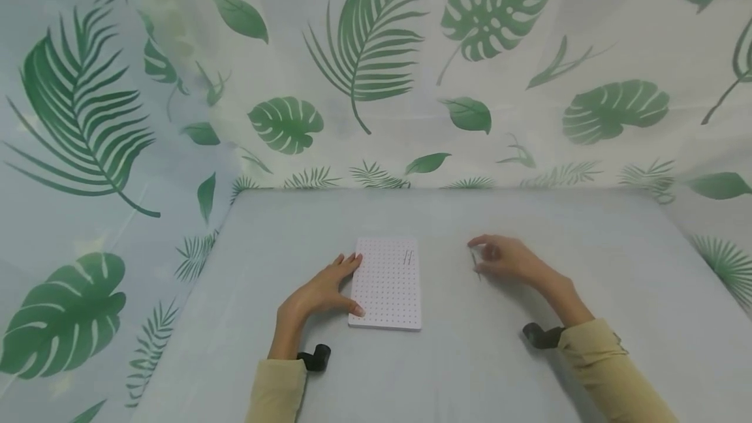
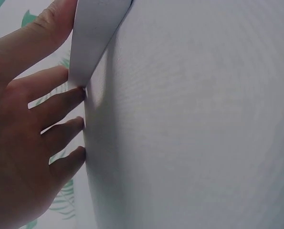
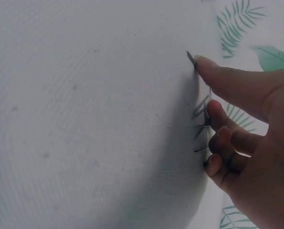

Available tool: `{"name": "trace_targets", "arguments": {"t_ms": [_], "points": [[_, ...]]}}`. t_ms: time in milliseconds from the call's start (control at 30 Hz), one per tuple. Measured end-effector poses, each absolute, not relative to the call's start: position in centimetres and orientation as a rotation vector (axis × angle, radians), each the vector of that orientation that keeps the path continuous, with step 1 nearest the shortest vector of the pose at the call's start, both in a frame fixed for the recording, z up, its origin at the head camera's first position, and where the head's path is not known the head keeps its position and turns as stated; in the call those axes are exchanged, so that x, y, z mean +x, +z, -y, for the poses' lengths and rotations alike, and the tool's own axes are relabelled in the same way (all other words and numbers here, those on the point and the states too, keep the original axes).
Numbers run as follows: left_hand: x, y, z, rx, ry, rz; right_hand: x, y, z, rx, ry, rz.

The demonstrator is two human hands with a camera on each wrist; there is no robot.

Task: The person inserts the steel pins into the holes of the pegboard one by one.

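A white pegboard [image 1: 384, 292] with rows of small holes lies on the table, with several thin dark pins [image 1: 408, 257] at its upper right. My left hand [image 1: 320, 289] rests at the board's left edge, its fingers spread and fairly straight, thumb near the lower left corner. The left wrist view shows the board's side wall [image 2: 96, 38] beside the thumb. To the right of the board, my right hand [image 1: 511, 261] reaches down to several loose thin metal pins [image 3: 201, 126]. Thumb and index finger stand apart; one pin [image 3: 191, 58] touches the thumb tip.
A pale grey table [image 1: 235, 318] carries everything. Behind it and along the sides hangs a white curtain [image 1: 399, 142] with green leaf prints. Black wrist cameras [image 1: 543, 336] sit at both cuffs, close above the tabletop.
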State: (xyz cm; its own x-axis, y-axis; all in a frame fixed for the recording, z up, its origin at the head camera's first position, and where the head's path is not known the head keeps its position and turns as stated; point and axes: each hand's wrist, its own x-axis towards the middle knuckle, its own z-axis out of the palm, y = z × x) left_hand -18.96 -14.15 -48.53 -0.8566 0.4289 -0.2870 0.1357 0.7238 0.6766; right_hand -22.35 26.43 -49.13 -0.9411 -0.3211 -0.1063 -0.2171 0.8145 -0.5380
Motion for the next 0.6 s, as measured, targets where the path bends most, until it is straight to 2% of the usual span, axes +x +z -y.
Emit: {"name": "trace_targets", "arguments": {"t_ms": [600], "points": [[-19.00, -48.74, 13.93, 0.434, 0.900, -2.510, -22.21, -49.18, -26.49, -0.282, -1.000, -2.895]]}}
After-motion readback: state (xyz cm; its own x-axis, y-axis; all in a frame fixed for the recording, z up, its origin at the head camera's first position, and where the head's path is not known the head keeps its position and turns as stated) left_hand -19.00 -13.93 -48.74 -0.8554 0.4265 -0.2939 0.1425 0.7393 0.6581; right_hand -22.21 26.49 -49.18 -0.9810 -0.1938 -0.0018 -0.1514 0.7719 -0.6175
